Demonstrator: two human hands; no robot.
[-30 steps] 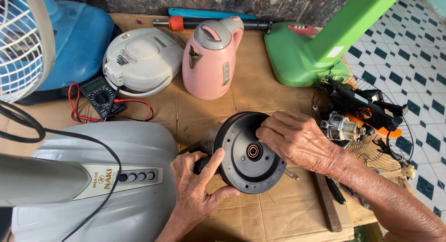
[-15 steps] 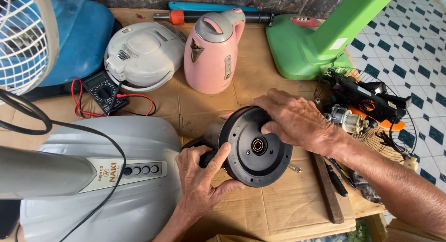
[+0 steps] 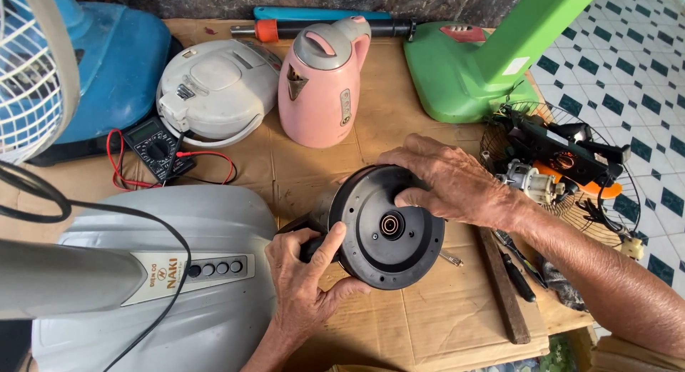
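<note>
The motor housing (image 3: 382, 229) sits at the centre of the frame, just above the cardboard-covered bench (image 3: 428, 322). Its round black face is turned up toward the camera and a little to the right; its axis runs back from that face toward the lower left, where the body narrows behind the rim. The face is a flat matte-black disc with a raised outer rim, a few small screw holes and a brass-coloured bushing ringed in black at the middle.

The left hand (image 3: 303, 286) grips the narrower rear part from below, fingers curled round it and the thumb pressed along the disc's left edge. The right hand (image 3: 446, 183) lies over the upper right rim, fingers bent and close together, the fingertips pressing on the face just above and right of the bushing.

A grey fan base (image 3: 164, 272) fills the lower left. A pink kettle (image 3: 325, 83) stands in the upper middle, a white cooker (image 3: 214, 86) to its left, a green fan base (image 3: 471, 72) at upper right.
</note>
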